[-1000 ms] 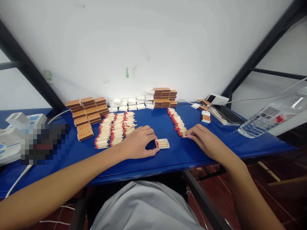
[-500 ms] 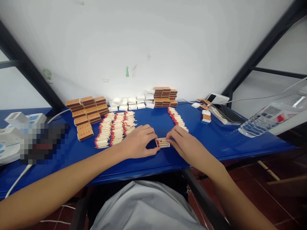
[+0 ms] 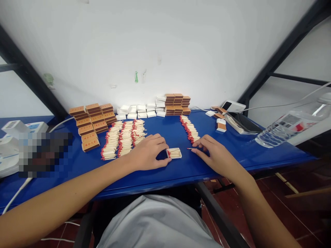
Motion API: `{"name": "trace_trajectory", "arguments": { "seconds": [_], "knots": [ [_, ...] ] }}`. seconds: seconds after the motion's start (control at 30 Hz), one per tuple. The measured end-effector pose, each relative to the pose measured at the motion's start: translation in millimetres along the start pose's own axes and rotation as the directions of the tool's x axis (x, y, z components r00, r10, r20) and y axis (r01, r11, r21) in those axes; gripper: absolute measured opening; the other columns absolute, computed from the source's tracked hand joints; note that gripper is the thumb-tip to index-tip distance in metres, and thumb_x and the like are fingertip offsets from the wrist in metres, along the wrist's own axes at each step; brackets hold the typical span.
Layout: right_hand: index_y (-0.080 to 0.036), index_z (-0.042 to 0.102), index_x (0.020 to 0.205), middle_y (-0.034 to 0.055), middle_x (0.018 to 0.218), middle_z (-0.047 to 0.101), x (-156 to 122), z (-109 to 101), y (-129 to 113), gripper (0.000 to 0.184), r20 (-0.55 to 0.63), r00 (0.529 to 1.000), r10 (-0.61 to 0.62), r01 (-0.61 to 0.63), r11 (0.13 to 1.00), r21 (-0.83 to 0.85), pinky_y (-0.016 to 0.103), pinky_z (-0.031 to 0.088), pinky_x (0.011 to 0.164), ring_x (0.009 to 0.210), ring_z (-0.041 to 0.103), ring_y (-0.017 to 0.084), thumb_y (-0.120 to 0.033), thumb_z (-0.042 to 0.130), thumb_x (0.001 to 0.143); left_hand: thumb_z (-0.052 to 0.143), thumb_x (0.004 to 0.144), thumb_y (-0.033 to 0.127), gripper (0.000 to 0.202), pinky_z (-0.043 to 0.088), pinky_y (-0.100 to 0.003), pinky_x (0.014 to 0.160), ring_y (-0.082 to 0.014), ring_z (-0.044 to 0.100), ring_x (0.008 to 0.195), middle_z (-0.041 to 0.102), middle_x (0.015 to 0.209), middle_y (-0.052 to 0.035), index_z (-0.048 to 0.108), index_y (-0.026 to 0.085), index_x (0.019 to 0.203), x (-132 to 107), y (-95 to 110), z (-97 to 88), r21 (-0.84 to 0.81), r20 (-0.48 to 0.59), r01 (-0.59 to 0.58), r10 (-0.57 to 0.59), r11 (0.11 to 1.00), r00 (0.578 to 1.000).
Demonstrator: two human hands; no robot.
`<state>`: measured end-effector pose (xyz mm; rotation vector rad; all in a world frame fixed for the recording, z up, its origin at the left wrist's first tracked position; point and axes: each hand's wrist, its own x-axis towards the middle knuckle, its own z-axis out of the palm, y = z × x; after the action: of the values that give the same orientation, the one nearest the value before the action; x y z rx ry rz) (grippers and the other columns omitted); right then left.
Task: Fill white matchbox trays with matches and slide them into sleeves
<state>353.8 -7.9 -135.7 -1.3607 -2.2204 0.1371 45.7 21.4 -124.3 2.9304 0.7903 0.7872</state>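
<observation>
My left hand (image 3: 151,153) grips the left end of a small white matchbox tray (image 3: 180,155) between thumb and fingers, close to the table's front edge. Red-headed matches (image 3: 174,152) lie lengthwise in the tray, heads to the left. To its right, my right hand (image 3: 216,155) pinches a single match (image 3: 190,148), whose red head points left toward the tray. Just beyond the right hand runs a slanting row of loose matches (image 3: 188,129). Three thicker rows of matches (image 3: 125,139) lie beyond and left of my left hand.
Stacked brown matchboxes (image 3: 93,119) stand at the left, more matchboxes (image 3: 178,103) by the wall. White trays (image 3: 141,110) sit between them. A single matchbox (image 3: 221,125), a black phone-like object (image 3: 245,124) and a leaning water bottle (image 3: 284,127) are at right; a power strip (image 3: 15,144) at left.
My right hand has moved right, away from the tray, and a match now shows between its fingertips. The left hand keeps its hold on the tray.
</observation>
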Motion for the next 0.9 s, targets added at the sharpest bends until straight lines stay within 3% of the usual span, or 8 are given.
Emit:
{"name": "trace_trajectory", "arguments": {
  "seconds": [0.2,0.47,0.63,0.9],
  "knots": [
    [-0.025,0.064,0.098,0.0076,0.106,0.063,-1,-1,18,0.022,0.087,0.996,0.033,-0.035,0.999,0.025,0.04,0.055,0.086,0.092,0.066,0.024,-0.037,0.049,0.11,0.072,0.098,0.039,0.022,0.054,-0.039,0.087,-0.0239,0.067,0.098,0.073,0.099,-0.0068,0.074,0.017,0.101,0,1,-1.8,-0.002,0.008,0.008,-0.008,1.0,1.0],
    [-0.025,0.062,0.099,0.0085,0.106,0.062,-6,-8,45,0.023,0.036,0.998,0.053,-0.05,0.996,-0.075,0.043,0.055,0.085,0.089,0.065,0.026,-0.038,0.046,0.109,0.071,0.099,0.039,0.022,0.054,-0.039,0.088,-0.0242,0.068,0.099,0.074,0.101,-0.0074,0.074,0.018,0.103,0,1,-1.8,-0.016,0.019,0.018,-0.018,1.0,1.0],
    [-0.026,0.069,0.114,0.0086,0.111,0.063,-3,-5,51,0.022,-0.003,1.0,-0.008,0.008,0.999,-0.034,0.044,0.056,0.093,0.1,0.067,0.026,-0.039,0.051,0.109,0.071,0.098,0.038,0.02,0.055,-0.039,0.089,-0.0242,0.068,0.099,0.074,0.101,-0.0077,0.074,0.019,0.103,1,2,-2.3,-0.022,0.029,0.028,-0.028,0.999,0.999],
    [-0.026,0.074,0.112,0.0085,0.109,0.064,-2,-3,55,0.027,-0.007,0.999,-0.031,0.031,0.999,0.026,0.043,0.056,0.094,0.101,0.068,0.026,-0.04,0.051,0.11,0.07,0.099,0.039,0.02,0.055,-0.039,0.09,-0.0243,0.068,0.1,0.074,0.101,-0.0075,0.074,0.019,0.103,0,2,-2.9,-0.017,0.035,0.035,-0.034,0.999,0.999]
  ]
}}
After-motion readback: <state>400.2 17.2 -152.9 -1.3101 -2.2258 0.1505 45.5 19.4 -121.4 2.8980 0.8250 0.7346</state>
